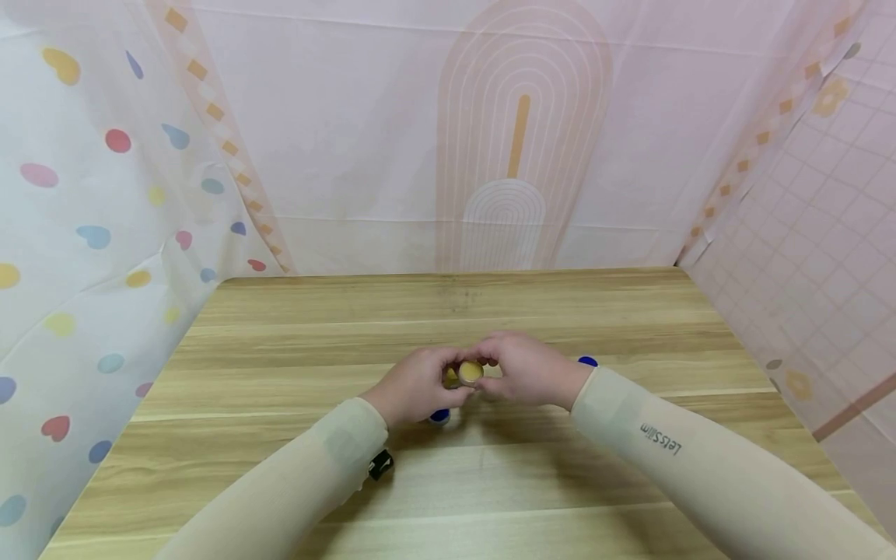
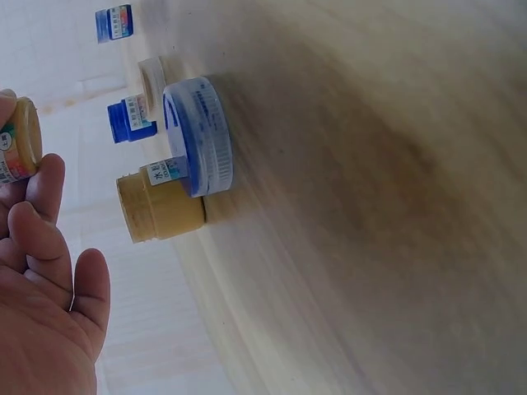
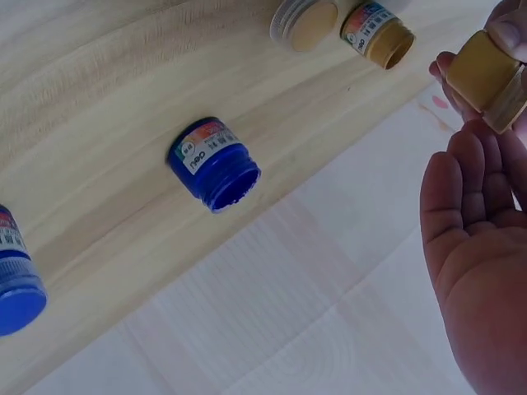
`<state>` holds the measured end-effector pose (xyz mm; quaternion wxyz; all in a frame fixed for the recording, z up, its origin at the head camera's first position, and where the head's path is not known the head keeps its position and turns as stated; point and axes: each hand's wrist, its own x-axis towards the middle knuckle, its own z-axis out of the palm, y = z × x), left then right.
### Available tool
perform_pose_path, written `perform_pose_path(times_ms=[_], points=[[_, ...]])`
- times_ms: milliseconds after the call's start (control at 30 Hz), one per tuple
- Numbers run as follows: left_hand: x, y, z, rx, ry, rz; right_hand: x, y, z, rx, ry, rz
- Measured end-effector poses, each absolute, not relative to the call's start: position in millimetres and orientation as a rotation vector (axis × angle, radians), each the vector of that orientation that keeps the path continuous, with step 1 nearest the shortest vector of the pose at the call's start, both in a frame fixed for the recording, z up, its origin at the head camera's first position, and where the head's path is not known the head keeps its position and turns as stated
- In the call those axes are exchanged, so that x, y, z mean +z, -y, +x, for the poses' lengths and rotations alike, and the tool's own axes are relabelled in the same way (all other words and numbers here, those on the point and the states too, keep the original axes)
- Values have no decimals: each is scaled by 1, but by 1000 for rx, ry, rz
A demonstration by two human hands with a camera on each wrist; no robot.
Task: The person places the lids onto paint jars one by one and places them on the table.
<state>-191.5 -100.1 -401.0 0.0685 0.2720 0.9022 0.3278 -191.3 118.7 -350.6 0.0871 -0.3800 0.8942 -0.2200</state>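
Near the middle of the table, my left hand [image 1: 418, 383] and right hand [image 1: 525, 369] meet around a small yellow paint jar [image 3: 479, 70]. The left fingers grip the jar's body; its label shows in the left wrist view. My right hand pinches the clear-rimmed yellow lid [image 1: 471, 372] at the jar's mouth. Whether the lid is seated or only touching cannot be told. An uncovered yellow jar [image 2: 160, 202] stands on the table with a blue lid [image 2: 198, 136] beside it, close to the left hand. Another yellow lid [image 3: 306, 23] lies near that jar.
An uncovered blue paint jar [image 3: 216, 169] stands on the wooden table [image 1: 448, 498]. Farther along is a blue jar with its lid on [image 3: 18, 284]. Patterned cloth [image 1: 350, 140] hangs behind the table and at both sides.
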Motion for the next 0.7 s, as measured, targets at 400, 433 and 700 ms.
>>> perform_pose_path(times_ms=[400,433,700], points=[[-404,100,-189,976,-2732,804,-364,-114,-184,-687,-2809,-1042],[-404,100,-189,978,-2731,802,-364,-114,-184,-688,-2804,-1033],[-403,100,-192,974,-2728,835,-353,-119,-190,-657,-2676,-1140]])
